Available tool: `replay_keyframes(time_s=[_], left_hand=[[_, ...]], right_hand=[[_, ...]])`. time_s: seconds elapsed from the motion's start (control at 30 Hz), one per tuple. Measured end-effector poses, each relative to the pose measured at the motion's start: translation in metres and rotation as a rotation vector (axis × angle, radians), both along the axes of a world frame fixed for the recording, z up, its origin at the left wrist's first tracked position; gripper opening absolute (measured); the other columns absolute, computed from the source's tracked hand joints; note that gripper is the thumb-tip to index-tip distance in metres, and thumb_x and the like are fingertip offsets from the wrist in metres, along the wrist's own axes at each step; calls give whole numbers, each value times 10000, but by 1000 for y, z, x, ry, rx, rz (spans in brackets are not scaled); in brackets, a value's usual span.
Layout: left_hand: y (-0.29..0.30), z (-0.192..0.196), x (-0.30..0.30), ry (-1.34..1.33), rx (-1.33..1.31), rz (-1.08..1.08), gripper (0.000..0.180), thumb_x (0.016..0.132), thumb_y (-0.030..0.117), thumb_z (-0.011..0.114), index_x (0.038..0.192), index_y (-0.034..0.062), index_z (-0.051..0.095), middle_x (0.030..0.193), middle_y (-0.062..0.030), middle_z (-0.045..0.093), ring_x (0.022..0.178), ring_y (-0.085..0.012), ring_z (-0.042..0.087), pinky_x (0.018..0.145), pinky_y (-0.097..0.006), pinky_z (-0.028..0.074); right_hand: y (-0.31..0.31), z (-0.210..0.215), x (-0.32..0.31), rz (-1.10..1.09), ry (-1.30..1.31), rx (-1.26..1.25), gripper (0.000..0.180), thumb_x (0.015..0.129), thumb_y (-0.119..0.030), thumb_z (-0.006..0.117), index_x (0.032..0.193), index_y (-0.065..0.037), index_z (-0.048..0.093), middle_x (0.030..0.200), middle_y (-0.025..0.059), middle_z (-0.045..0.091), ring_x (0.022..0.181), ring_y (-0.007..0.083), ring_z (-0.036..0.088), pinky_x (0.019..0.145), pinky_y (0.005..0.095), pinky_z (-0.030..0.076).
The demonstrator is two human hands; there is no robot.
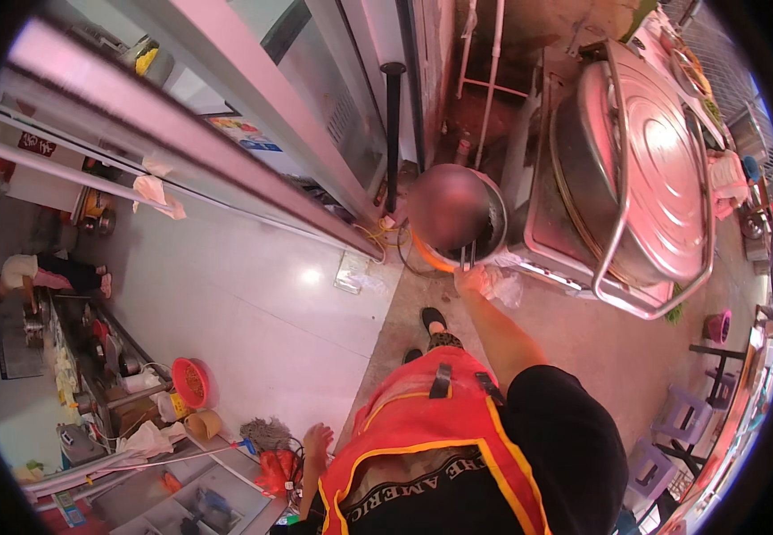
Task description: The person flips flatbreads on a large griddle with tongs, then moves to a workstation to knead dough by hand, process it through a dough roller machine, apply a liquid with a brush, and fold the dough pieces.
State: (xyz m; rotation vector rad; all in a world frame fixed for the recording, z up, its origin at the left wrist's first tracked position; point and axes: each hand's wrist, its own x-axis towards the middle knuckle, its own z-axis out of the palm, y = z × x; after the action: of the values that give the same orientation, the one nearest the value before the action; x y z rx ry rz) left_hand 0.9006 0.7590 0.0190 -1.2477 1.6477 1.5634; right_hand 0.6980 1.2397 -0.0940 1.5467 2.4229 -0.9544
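Grey tiled floor (253, 312) beside rough concrete ground, next to a glass-fronted cabinet. On the concrete, a round metal bucket (458, 218) with orange lower rim, its inside blurred. Just below it, right hand (474, 281) closed around a crumpled white plastic bag (504, 287) and touching the bucket handle. To the right, large steel pot with domed lid (649, 169). Left hand (318, 441) hanging low, fingers loosely spread, holding nothing.

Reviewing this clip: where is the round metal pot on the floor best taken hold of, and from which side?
Probably by the wire handle on the near rim of the metal pot, coming from above. The right hand, holding a clear plastic bag, is already beside it; the rim looks thin.
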Motion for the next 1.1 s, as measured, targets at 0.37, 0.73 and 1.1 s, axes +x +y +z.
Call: replay_keyframes(time_s=[0.37,0.73,1.1], left_hand=[[66,35,-6,37,-514,-337,374,806,338,501,968,16,603,780,-159,623,745,-240,606,674,-330,472],[67,11,52,13,-669,-201,377,769,334,535,993,38,599,935,-182,608,844,-295,590,752,-356,460],[-24,-86,54,-202,-151,361,272,812,278,475,843,38,599,689,-85,574,574,-207,547,504,-356,448]], right_hand=[[21,-73,-68,88,-83,149,365,613,-273,652,848,-7,566,837,164,601,819,330,591,727,412,482],[31,-90,-75,146,-346,382,302,774,-304,516,869,-29,594,895,192,602,861,303,602,728,423,483],[-101,18,-164,608,65,377,255,777,-259,492,836,-22,567,803,159,570,736,269,565,618,380,450]])
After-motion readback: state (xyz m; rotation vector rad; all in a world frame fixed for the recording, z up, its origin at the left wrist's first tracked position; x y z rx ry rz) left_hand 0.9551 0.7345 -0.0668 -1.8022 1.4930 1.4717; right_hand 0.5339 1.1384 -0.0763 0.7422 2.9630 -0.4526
